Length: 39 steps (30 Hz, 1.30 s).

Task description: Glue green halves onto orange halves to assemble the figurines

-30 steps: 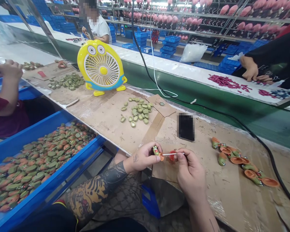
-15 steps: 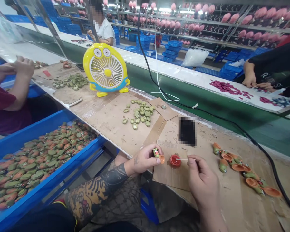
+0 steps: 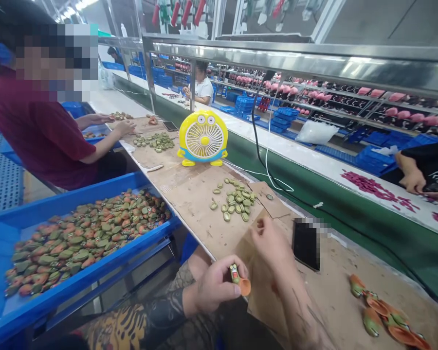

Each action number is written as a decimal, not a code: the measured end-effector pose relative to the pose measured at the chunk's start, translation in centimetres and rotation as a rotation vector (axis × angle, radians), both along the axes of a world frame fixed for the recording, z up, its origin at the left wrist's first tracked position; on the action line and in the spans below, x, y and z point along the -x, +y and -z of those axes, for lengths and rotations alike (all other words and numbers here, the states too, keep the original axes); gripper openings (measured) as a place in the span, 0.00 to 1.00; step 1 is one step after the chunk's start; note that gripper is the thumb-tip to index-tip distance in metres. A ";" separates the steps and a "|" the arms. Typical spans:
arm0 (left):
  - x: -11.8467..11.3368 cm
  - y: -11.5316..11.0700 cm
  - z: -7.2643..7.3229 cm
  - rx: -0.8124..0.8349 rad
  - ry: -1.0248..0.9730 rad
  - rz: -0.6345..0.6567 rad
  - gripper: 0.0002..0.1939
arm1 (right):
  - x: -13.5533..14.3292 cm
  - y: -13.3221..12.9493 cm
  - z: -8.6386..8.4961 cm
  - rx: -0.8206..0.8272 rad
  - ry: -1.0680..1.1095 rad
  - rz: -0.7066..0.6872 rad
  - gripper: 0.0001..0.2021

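Observation:
My left hand (image 3: 219,287) is closed around a small green and orange figurine (image 3: 235,273) with bulging eyes, a red patch on its front and an orange cup-shaped part at its lower end. My right hand (image 3: 272,243) is stretched over the cardboard, just in front of a pile of green oval pieces (image 3: 237,197). Its fingers are curled together, and I cannot make out anything between them. The right forearm covers the spot where the red paint pot stood. More green and orange figurines (image 3: 387,316) lie at the lower right.
A blue bin (image 3: 131,182) full of green and orange pieces stands at the left. On the bench are a yellow fan (image 3: 204,138), a phone (image 3: 306,245) and a black cable (image 3: 372,253) along the back. A co-worker (image 3: 54,131) in a maroon shirt sits at the left.
My right hand has left the red pot and moved up and left toward the green pieces; the white stick no longer shows. The view has turned left. My left hand still holds the figurine.

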State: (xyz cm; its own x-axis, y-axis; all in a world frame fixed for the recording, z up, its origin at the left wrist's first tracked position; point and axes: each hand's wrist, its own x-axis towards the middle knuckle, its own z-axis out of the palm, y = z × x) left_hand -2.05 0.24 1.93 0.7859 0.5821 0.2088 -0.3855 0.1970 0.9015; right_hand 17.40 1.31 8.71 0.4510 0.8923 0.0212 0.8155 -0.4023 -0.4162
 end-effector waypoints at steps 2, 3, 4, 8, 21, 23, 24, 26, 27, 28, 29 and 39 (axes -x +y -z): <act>1.5 -0.1 -0.4 -0.007 0.004 -0.018 0.23 | 0.6 3.1 0.5 0.030 -0.011 0.026 0.12; 2.2 0.0 -0.6 -0.009 0.012 -0.029 0.22 | 0.8 4.2 0.9 0.040 -0.013 0.036 0.13; 2.8 0.0 -0.8 -0.009 0.024 -0.041 0.22 | 1.0 5.2 1.2 0.049 -0.012 0.044 0.14; 4.3 0.4 -1.3 -0.011 0.090 -0.074 0.22 | 1.7 6.2 1.4 0.046 0.036 0.053 0.12; 2.2 0.1 -1.5 0.063 0.156 0.093 0.15 | -2.3 -19.8 2.9 -0.695 0.833 0.251 0.12; 0.4 -0.9 -2.1 0.080 0.142 0.151 0.14 | -2.8 -22.6 3.7 -0.795 0.887 0.304 0.10; -0.5 -1.5 -2.6 0.082 0.144 0.184 0.14 | -2.6 -23.5 3.8 -0.841 0.906 0.314 0.08; -2.4 -2.8 -3.6 0.079 0.151 0.266 0.15 | -1.7 -24.7 3.5 -0.897 0.949 0.314 0.09; -3.3 -3.5 -4.2 0.075 0.145 0.308 0.15 | -1.0 -25.0 3.2 -0.904 0.976 0.316 0.11; -4.1 -4.2 -4.9 0.072 0.138 0.348 0.15 | -0.3 -25.2 2.7 -0.911 1.005 0.329 0.14; -4.8 -4.8 -5.5 0.064 0.125 0.377 0.15 | 0.3 -25.3 2.3 -0.918 1.030 0.349 0.18; -7.2 -7.5 -7.3 0.022 0.080 0.358 0.17 | 0.7 -26.4 1.1 -0.940 0.947 0.195 0.16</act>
